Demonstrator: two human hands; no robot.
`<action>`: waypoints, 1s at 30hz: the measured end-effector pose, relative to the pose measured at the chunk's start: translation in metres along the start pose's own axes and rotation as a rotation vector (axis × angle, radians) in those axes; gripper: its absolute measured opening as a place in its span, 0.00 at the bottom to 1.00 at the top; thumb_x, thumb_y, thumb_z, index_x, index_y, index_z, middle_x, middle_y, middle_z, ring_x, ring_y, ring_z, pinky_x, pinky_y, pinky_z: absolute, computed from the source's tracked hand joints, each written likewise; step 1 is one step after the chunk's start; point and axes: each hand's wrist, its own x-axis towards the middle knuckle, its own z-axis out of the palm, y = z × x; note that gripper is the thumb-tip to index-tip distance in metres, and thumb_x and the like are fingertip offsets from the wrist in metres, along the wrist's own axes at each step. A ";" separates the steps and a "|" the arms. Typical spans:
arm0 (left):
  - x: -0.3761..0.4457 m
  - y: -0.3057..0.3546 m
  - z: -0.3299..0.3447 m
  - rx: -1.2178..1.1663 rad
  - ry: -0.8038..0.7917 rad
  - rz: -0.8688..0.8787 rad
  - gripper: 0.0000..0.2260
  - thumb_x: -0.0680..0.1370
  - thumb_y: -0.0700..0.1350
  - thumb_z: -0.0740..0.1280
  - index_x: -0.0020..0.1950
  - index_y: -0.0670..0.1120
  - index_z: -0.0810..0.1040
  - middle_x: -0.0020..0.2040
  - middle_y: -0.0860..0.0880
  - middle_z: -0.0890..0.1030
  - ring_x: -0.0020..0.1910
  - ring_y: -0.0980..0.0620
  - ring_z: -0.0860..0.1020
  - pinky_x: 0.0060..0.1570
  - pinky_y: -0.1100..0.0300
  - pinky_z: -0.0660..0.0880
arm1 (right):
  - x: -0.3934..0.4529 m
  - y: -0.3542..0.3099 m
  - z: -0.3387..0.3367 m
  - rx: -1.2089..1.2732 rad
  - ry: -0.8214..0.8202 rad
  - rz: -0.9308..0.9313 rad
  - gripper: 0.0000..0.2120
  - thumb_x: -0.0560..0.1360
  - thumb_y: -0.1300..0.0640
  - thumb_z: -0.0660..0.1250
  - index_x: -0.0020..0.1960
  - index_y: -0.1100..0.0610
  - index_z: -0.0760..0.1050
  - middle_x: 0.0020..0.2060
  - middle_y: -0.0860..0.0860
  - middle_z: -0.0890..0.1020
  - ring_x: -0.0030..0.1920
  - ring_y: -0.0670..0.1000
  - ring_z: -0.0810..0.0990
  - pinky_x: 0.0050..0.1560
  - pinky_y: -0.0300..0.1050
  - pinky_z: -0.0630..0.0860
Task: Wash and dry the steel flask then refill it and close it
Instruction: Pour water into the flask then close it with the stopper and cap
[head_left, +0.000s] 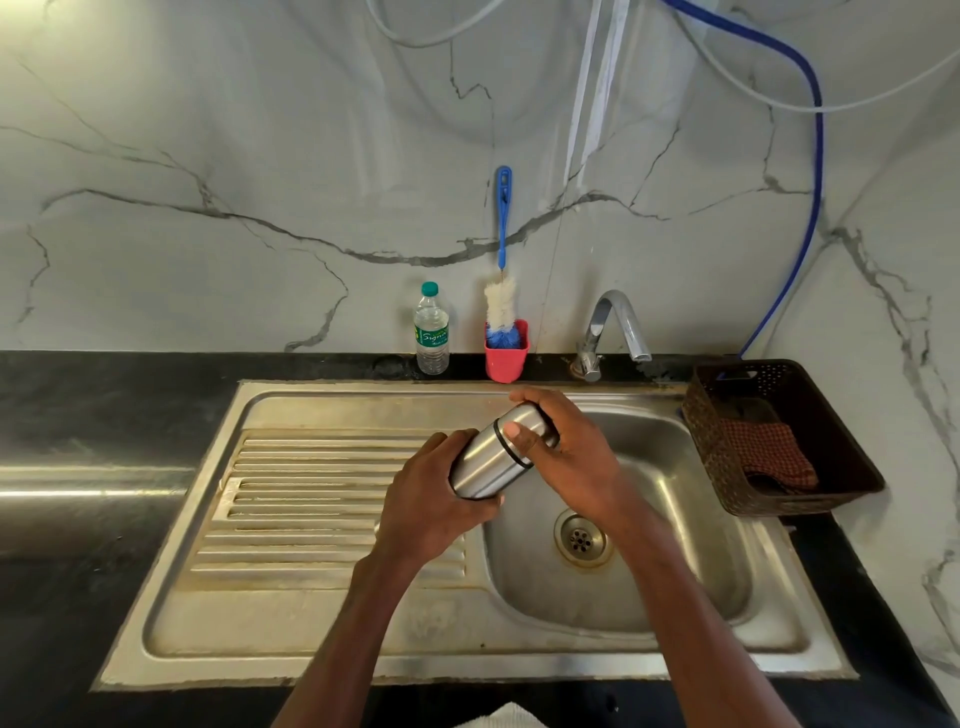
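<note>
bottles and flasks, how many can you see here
2. The steel flask is held in both hands, left hand and right hand, over the sink. The plastic water bottle stands upright by the wall, left of the red cup.

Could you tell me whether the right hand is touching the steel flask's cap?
Touching: the head view shows the right hand wrapped around the cap end of the steel flask.

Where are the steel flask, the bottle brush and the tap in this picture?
steel flask (480, 462), head view, on its bare steel body between the two hands.
bottle brush (502, 306), head view, on its white bristles above the red cup.
tap (618, 312), head view, on its curved spout.
</note>
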 end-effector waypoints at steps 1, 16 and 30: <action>0.000 0.001 0.000 0.009 -0.005 0.000 0.31 0.63 0.60 0.78 0.65 0.61 0.75 0.51 0.59 0.78 0.45 0.57 0.78 0.43 0.52 0.79 | 0.001 -0.002 0.000 -0.026 0.020 0.048 0.20 0.79 0.39 0.67 0.67 0.46 0.75 0.54 0.40 0.79 0.52 0.41 0.79 0.53 0.41 0.77; 0.000 0.005 -0.002 0.000 0.007 -0.001 0.33 0.62 0.59 0.79 0.66 0.61 0.75 0.52 0.60 0.78 0.46 0.58 0.79 0.43 0.52 0.80 | 0.000 -0.007 -0.002 -0.081 0.053 -0.017 0.16 0.80 0.36 0.65 0.62 0.44 0.76 0.51 0.40 0.79 0.50 0.40 0.78 0.48 0.39 0.75; 0.001 0.014 -0.002 0.060 -0.017 0.037 0.34 0.63 0.62 0.76 0.68 0.62 0.73 0.51 0.60 0.78 0.45 0.58 0.78 0.42 0.52 0.80 | 0.021 -0.027 0.003 -0.354 0.123 0.363 0.20 0.79 0.35 0.58 0.53 0.51 0.76 0.47 0.48 0.82 0.49 0.55 0.81 0.50 0.52 0.78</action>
